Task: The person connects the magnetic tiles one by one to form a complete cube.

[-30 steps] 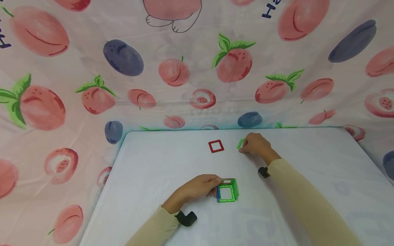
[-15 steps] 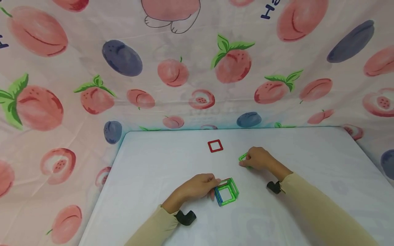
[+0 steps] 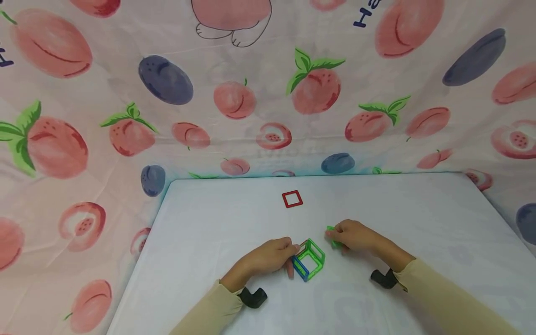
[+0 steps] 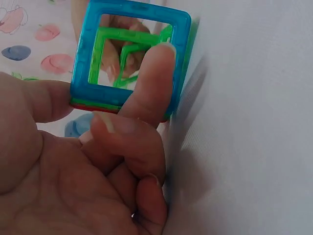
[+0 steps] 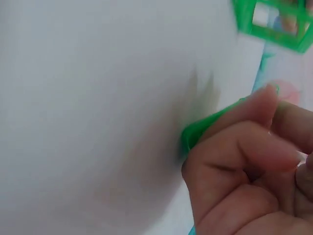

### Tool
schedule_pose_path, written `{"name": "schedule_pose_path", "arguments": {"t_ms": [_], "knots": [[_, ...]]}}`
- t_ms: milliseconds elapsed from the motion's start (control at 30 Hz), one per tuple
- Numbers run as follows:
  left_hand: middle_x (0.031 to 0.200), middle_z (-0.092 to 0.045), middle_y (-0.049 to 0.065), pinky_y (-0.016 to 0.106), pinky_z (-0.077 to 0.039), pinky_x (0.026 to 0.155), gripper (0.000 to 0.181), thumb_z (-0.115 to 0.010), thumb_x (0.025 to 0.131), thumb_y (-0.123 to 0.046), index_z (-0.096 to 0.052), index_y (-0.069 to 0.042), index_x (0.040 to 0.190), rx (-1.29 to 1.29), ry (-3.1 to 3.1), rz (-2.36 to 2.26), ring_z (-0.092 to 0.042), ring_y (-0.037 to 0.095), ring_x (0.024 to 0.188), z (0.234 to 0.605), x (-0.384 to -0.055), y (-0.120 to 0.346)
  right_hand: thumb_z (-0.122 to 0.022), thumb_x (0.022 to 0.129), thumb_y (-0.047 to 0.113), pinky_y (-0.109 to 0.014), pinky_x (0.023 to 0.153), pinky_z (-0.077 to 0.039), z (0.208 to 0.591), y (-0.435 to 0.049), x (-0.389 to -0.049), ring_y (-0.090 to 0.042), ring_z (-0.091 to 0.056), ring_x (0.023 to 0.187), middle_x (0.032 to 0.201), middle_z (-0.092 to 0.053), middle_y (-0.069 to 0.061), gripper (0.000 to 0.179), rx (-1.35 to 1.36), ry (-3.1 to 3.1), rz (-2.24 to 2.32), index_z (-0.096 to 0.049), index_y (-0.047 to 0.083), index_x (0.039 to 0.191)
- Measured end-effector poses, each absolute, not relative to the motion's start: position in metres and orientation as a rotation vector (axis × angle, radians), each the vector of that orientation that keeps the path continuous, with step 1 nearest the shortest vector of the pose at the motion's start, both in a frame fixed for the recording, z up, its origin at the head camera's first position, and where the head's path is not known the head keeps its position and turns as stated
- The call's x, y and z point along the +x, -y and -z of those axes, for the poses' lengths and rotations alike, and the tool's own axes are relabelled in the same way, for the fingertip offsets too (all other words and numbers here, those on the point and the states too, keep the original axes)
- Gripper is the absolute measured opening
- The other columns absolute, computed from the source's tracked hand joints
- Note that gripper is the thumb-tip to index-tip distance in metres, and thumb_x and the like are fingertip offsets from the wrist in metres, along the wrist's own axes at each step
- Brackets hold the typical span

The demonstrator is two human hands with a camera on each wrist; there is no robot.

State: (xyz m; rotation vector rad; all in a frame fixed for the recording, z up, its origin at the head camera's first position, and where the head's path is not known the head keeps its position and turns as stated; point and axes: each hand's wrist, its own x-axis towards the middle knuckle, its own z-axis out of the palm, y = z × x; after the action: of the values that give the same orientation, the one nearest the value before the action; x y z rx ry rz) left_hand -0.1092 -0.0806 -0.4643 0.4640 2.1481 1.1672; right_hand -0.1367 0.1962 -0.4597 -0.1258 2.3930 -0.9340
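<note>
While my left fingers [image 4: 152, 83] grip the part-built box [image 3: 301, 269], right fingers [image 5: 237, 152] pinch an unjoined green piece [image 5: 203, 126], red square [image 3: 294, 205] loose.

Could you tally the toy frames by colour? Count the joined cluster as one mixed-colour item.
Red: 1, the loose red frame on the table
Green: 1, the green frame in the right hand
Mixed green, blue and red: 1, the joined cluster in the left hand
Total: 3

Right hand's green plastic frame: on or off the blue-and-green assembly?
Off: white tabletop shows between the green plastic frame and assembly.
</note>
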Motion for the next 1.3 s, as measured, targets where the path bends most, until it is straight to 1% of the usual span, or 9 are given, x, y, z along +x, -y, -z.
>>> {"name": "schedule_pose_path", "arguments": {"t_ms": [67,333,433,533,633,867,1100,1200,1300], "knots": [[0.069,-0.074,0.003,0.027,-0.031,0.059,0.035,-0.046,0.108,-0.043,-0.06,-0.014,0.093,0.467,-2.144,-1.167,-0.042,0.012,0.062,0.465,-0.109,0.08,-0.059,0.104,0.036,-0.03,0.06,-0.037,0.459,-0.195,-0.127,-0.017,-0.049,0.059,0.057,-0.056,-0.002,0.04,-0.104,-2.346,0.987,-0.064,0.006,0.077],[0.07,-0.075,0.005,0.027,-0.029,0.055,0.036,-0.045,0.108,-0.04,-0.058,-0.01,0.093,0.45,-2.102,-1.197,-0.04,0.013,0.057,0.466,-0.108,0.079,-0.055,0.106,0.032,-0.027,0.053,-0.041,0.461,-0.192,-0.098,-0.014,-0.054,0.056,0.06,-0.058,-0.001,0.042,-0.125,-2.193,1.229,-0.056,0.005,0.074],[0.072,-0.076,0.004,0.027,-0.029,0.056,0.037,-0.045,0.108,-0.041,-0.059,-0.01,0.093,0.449,-2.088,-1.203,-0.041,0.014,0.057,0.466,-0.108,0.079,-0.053,0.108,0.031,-0.028,0.055,-0.047,0.461,-0.191,-0.09,-0.015,-0.058,0.059,0.066,-0.059,-0.002,0.04,-0.12,-2.143,1.313,-0.056,0.003,0.079],[0.075,-0.078,0.004,0.027,-0.031,0.058,0.037,-0.044,0.109,-0.04,-0.061,-0.01,0.096,0.449,-2.068,-1.215,-0.043,0.014,0.059,0.466,-0.107,0.077,-0.051,0.108,0.03,-0.03,0.061,-0.054,0.461,-0.19,-0.083,-0.017,-0.065,0.064,0.071,-0.059,-0.004,0.038,-0.111,-2.092,1.389,-0.056,0.002,0.083],[0.077,-0.078,0.004,0.026,-0.032,0.06,0.036,-0.042,0.11,-0.039,-0.061,-0.011,0.098,0.458,-2.053,-1.219,-0.044,0.014,0.059,0.467,-0.107,0.077,-0.05,0.109,0.029,-0.032,0.067,-0.058,0.46,-0.189,-0.078,-0.019,-0.07,0.068,0.074,-0.06,-0.005,0.037,-0.118,-2.046,1.45,-0.056,0.001,0.086],[0.082,-0.079,0.001,0.026,-0.032,0.065,0.038,-0.041,0.11,-0.038,-0.059,-0.009,0.094,0.497,-2.02,-1.203,-0.044,0.014,0.061,0.468,-0.107,0.08,-0.048,0.109,0.027,-0.031,0.074,-0.057,0.46,-0.184,-0.075,-0.021,-0.071,0.073,0.078,-0.065,-0.006,0.035,-0.119,-1.988,1.5,-0.059,-0.005,0.1],[0.08,-0.079,0.004,0.026,-0.033,0.062,0.035,-0.044,0.109,-0.038,-0.059,-0.009,0.096,0.499,-2.015,-1.229,-0.047,0.015,0.062,0.468,-0.108,0.08,-0.046,0.11,0.026,-0.032,0.071,-0.055,0.461,-0.179,-0.08,-0.023,-0.068,0.072,0.08,-0.07,-0.009,0.034,-0.163,-2.039,1.474,-0.059,-0.004,0.101],[0.077,-0.077,0.007,0.025,-0.036,0.061,0.032,-0.047,0.108,-0.038,-0.055,-0.007,0.103,0.484,-2.039,-1.264,-0.048,0.016,0.06,0.469,-0.108,0.078,-0.046,0.11,0.027,-0.033,0.069,-0.056,0.461,-0.177,-0.084,-0.023,-0.067,0.073,0.082,-0.07,-0.011,0.035,-0.181,-2.06,1.46,-0.061,-0.004,0.105],[0.076,-0.075,0.007,0.027,-0.04,0.063,0.038,-0.048,0.108,-0.04,-0.048,-0.007,0.126,0.462,-2.085,-1.285,-0.051,0.016,0.058,0.469,-0.109,0.077,-0.046,0.11,0.029,-0.032,0.069,-0.056,0.461,-0.176,-0.087,-0.023,-0.066,0.074,0.083,-0.068,-0.012,0.037,-0.196,-2.066,1.449,-0.061,-0.004,0.109]]}}
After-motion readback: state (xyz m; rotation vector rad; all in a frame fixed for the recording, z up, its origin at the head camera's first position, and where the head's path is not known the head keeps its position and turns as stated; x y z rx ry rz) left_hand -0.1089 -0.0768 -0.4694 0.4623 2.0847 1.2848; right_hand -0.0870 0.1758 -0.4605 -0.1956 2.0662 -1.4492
